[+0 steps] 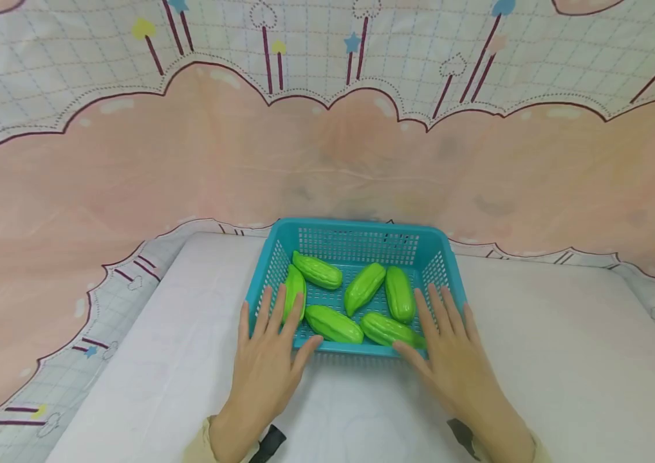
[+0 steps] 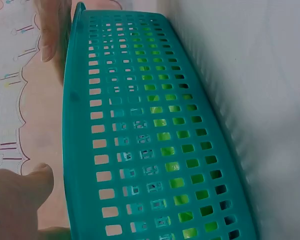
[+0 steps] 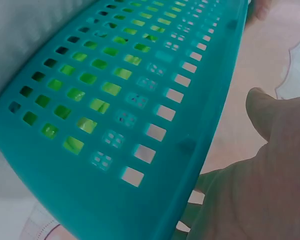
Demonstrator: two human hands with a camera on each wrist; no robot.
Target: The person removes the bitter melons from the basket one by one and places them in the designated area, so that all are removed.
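A teal plastic basket [image 1: 362,226] with perforated walls stands on the white table and holds several glossy green, oblong, ridged fruits [image 1: 333,323]. Their exact kind cannot be told. My left hand [image 1: 264,366], fingers spread and straight, is over the basket's front left corner. Over the front right corner is my right hand [image 1: 457,370], also with straight, spread fingers and its thumb near the front rim. Neither hand grips anything. Whether they touch the rim is unclear. Both wrist views show the basket's front wall [image 2: 80,150] [image 3: 200,110] close up, with green showing through its holes.
A white cloth [image 1: 148,360] covers the table around the basket. Behind and beside it hangs a patterned curtain [image 1: 327,161] in peach and white. A dark strap [image 1: 269,444] shows at the left wrist, another dark piece [image 1: 462,437] at the right.
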